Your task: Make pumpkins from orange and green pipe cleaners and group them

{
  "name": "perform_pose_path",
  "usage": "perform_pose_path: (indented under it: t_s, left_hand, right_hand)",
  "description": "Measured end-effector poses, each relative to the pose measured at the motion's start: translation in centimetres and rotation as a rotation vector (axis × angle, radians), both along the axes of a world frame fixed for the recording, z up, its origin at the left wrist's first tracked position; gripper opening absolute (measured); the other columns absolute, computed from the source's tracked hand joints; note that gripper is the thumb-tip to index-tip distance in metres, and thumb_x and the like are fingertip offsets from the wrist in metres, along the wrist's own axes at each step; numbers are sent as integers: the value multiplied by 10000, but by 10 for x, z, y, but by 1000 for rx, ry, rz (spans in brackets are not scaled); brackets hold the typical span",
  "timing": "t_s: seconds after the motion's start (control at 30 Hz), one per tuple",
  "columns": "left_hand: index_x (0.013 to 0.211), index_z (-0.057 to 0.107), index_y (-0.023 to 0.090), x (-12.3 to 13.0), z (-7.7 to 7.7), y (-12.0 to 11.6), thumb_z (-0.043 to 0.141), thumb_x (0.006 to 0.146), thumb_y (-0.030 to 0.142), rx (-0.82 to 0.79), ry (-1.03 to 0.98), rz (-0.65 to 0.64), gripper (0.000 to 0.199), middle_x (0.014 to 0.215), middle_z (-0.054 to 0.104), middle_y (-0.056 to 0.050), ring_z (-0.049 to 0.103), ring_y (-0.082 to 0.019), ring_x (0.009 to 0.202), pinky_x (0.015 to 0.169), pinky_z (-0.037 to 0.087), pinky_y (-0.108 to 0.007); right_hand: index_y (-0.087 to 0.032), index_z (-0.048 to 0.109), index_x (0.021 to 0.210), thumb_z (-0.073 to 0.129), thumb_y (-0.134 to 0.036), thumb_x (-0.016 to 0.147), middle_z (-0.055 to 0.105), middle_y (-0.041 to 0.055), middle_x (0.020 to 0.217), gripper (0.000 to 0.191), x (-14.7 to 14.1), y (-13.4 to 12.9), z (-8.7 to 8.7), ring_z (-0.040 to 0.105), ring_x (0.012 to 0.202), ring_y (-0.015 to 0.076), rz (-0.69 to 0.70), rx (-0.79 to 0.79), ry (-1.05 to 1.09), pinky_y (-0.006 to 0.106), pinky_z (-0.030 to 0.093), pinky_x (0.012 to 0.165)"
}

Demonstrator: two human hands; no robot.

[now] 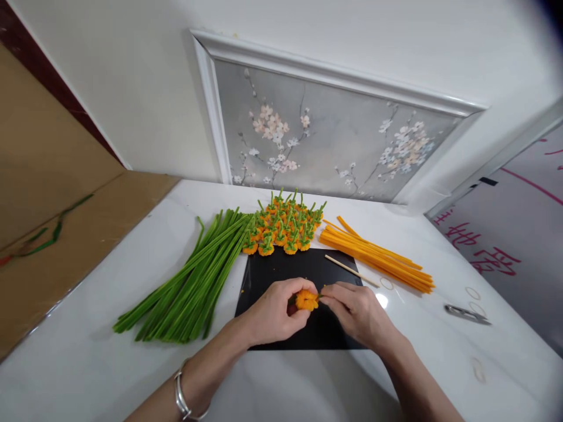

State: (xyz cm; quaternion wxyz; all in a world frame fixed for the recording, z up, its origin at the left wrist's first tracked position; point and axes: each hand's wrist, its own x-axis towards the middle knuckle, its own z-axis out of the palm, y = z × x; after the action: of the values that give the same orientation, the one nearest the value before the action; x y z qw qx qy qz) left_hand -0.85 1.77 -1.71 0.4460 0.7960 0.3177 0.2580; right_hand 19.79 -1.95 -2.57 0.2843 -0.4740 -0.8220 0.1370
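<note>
Over the black mat point(272, 269), my left hand point(278, 310) grips a small fuzzy orange piece point(307, 300) between thumb and fingers. My right hand point(358, 309) pinches a thin green end at the right side of that piece. Behind the mat stands a cluster of small orange pieces with green stems point(288, 223). A large bundle of green fuzzy stems point(189, 281) lies to the left, and a bundle of orange stems point(378, 255) lies to the right. A thin wooden stick point(350, 270) rests across the mat's right edge.
At the right of the white table point(109, 363) lie small metal snips point(467, 314) and several clear rings. Brown cardboard point(101, 234) is at the left. A wall with a framed floral panel point(334, 135) rises behind, and a whiteboard point(519, 234) stands at the right.
</note>
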Motion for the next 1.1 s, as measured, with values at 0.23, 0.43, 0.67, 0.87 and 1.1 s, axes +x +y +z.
perform_pose_path:
  t_s: [0.23,0.43,0.67,0.87,1.1]
  left_hand:
    - [1122,565,197,-3,-6,3,627,793,234,-37,-65,62,337,981,634,-46,581,-154,793,692,454,-243]
    - [1314,422,261,-8,-9,7,856,545,347,-42,-29,23,887,1214,589,-72,588,-241,1035,893,469,-380]
    - [1036,596,170,2,-7,1,659,771,243,105,38,50,282,978,647,-44,590,-186,889,815,452,-306]
    - [768,617,144,4,-11,8,519,843,304,-360,-9,-24,202,578,452,52,377,-65,481,449,297,-194]
    - [746,628,107,-1,-10,17,623,759,317,-884,-178,-69,210,652,556,-2,295,-14,396,342,154,-164]
  right_hand:
    - [-219,628,962,464,-231,943,675,31,790,166,-3,1,-1,638,667,158,-30,-18,73,256,467,606]
    - [-205,609,887,456,-223,939,674,23,789,163,-10,2,-10,634,668,144,-99,17,120,235,451,623]
    - [-194,555,777,419,-258,951,580,-3,637,230,-21,1,-15,571,560,126,-126,-26,41,227,374,555]
    - [-195,542,742,393,-290,963,559,-6,607,283,-17,0,-12,553,537,123,-141,-53,-45,228,335,543]
    - [-196,564,738,409,-291,953,554,-16,579,282,-15,-2,-8,539,503,115,-178,-20,-110,229,310,517]
